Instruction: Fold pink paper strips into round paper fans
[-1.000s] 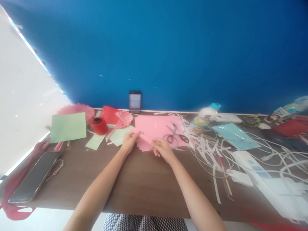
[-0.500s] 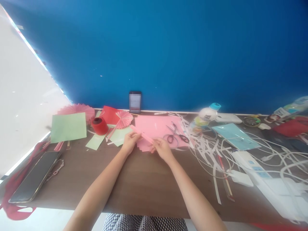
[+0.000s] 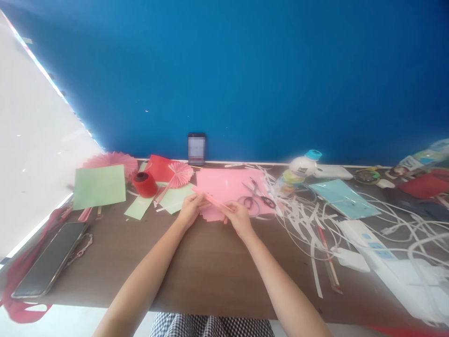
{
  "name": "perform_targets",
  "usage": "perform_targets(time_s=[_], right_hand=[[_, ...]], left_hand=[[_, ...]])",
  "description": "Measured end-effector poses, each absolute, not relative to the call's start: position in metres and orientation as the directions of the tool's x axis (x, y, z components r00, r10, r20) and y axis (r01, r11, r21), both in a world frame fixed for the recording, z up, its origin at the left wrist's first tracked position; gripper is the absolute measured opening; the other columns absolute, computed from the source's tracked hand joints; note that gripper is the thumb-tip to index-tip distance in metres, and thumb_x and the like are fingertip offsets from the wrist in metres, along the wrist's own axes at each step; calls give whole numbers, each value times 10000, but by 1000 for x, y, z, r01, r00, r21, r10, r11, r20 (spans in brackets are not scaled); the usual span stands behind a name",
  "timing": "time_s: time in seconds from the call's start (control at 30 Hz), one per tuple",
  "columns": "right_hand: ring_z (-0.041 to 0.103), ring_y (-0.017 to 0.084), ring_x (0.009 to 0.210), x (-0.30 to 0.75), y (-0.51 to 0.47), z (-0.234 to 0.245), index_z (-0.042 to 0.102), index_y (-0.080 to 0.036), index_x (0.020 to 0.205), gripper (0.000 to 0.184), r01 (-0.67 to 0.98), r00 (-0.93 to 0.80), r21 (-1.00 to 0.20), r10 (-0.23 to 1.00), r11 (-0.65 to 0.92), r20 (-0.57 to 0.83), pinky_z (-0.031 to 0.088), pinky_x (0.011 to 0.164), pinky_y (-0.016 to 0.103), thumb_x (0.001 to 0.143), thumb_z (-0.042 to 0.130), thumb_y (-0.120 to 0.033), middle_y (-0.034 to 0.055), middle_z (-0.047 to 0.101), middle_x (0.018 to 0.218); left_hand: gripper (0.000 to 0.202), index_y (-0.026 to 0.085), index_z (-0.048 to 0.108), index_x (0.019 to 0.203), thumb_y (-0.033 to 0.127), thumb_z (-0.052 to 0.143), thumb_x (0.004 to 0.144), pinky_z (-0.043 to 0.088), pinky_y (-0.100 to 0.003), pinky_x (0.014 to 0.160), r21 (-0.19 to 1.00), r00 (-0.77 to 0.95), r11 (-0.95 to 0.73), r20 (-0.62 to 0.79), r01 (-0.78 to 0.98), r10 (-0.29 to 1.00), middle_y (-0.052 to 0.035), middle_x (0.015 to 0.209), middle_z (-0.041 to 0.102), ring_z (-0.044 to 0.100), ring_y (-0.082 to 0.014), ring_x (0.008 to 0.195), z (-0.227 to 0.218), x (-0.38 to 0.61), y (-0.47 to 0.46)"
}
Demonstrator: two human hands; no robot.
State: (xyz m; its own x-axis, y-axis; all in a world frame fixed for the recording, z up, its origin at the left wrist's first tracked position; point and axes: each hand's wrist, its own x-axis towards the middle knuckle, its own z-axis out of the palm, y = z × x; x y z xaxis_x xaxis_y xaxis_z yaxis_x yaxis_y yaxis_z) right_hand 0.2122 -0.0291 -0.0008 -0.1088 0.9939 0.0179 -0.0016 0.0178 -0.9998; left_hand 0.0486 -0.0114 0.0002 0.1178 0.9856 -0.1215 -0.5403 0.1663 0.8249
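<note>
1. A narrow pink folded paper strip, pleated up like an accordion, is held between both hands just above the desk. It looks slim, stiff with stacked folds, and tilts from upper left down to the right.
2. The left hand has its fingers pinched together on the strip's left end. The right hand is clamped on the strip's right end, fingers closed round it.
3. As a judgement: the pleating of this piece seems largely finished, since the paper is already gathered into one thin bar. It is not yet opened into a round fan like the finished ones lying further off.
4. Directly beyond the hands lies a flat pink paper sheet, with jagged pink offcuts under the strip.
5. Just past the right hand lie scissors on that sheet, and further right a tangle of white paper strips.
6. Beyond the left hand sit a small finished pink fan, a red spool and a green sheet.
7. Far to the left hand's side a dark phone lies flat near the desk edge.
</note>
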Motion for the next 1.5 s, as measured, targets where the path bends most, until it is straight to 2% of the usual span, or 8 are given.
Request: perform_targets(time_s=[0.17, 0.23, 0.5, 0.63, 0.73, 0.97, 1.27, 1.5], right_hand=[[536, 112, 413, 211, -34, 5, 549, -147, 653, 339, -96, -391, -990, 919, -103, -58, 390, 365, 208, 713, 548, -481, 19, 597, 545], [543, 113, 438, 210, -34, 6, 556, -147, 683, 359, -96, -372, -991, 927, -89, -47, 402, 386, 213, 757, 482, -491, 15, 585, 550], [550, 131, 533, 202, -38, 5, 574, -161, 715, 275, 196, -171, -968, 978, 156, 123, 453, 496, 244, 719, 558, -436, 16, 593, 610], [522, 121, 444, 208, -36, 1, 579, -149, 683, 339, 208, -209, -967, 973, 145, 101, 430, 430, 235, 749, 501, -472, 21, 576, 529], [534, 121, 447, 214, -33, -1, 582, -152, 675, 333, 233, -263, -959, 960, 161, 97, 437, 443, 239, 764, 486, -458, 29, 603, 568], [585, 207, 839, 217, -32, -3, 621, -221, 927, 206, 626, -136, -659, 891, 415, 432, 448, 736, 326, 792, 484, -293, 54, 646, 913], [549, 146, 638, 215, -36, 10, 637, -178, 782, 161, 441, -166, -813, 925, 380, 342, 450, 572, 252, 769, 513, -279, 38, 640, 745], [579, 172, 772, 214, -35, 3, 649, -194, 860, 177, 461, -164, -773, 898, 436, 408, 471, 682, 288, 774, 515, -271, 54, 635, 827]], left_hand=[[277, 96, 636, 700, 360, 674, 624, 438, -198, 526, 837, 24, 129, -137, -532, 990, -54, 624, 643, 578, -100, 544, -3, 44, -10], [274, 94, 638, 680, 358, 677, 617, 426, -201, 495, 852, 53, 145, -137, -504, 989, -41, 579, 624, 561, -98, 514, -2, 45, -13], [271, 98, 646, 692, 364, 651, 640, 492, -324, 657, 897, 166, 142, -78, -419, 983, -62, 704, 660, 617, -184, 654, 2, 56, -21], [331, 110, 645, 852, 354, 667, 629, 496, -319, 677, 891, 150, 134, -75, -435, 986, -80, 785, 671, 624, -185, 693, 1, 51, -17], [306, 102, 657, 782, 365, 669, 625, 498, -294, 676, 894, 115, 112, -69, -433, 991, -105, 847, 669, 622, -172, 705, 1, 48, -14], [307, 110, 674, 821, 366, 641, 657, 468, -362, 824, 922, 104, 38, 2, -386, 995, -99, 902, 664, 613, -207, 841, -2, 52, -18], [321, 104, 647, 819, 319, 700, 587, 474, -368, 794, 971, 273, 96, -33, -219, 962, -107, 818, 682, 636, -216, 768, 3, 52, -22], [276, 104, 615, 684, 332, 709, 561, 495, -354, 737, 966, 175, 104, -62, -237, 983, -94, 718, 685, 644, -203, 685, 0, 55, -23]])
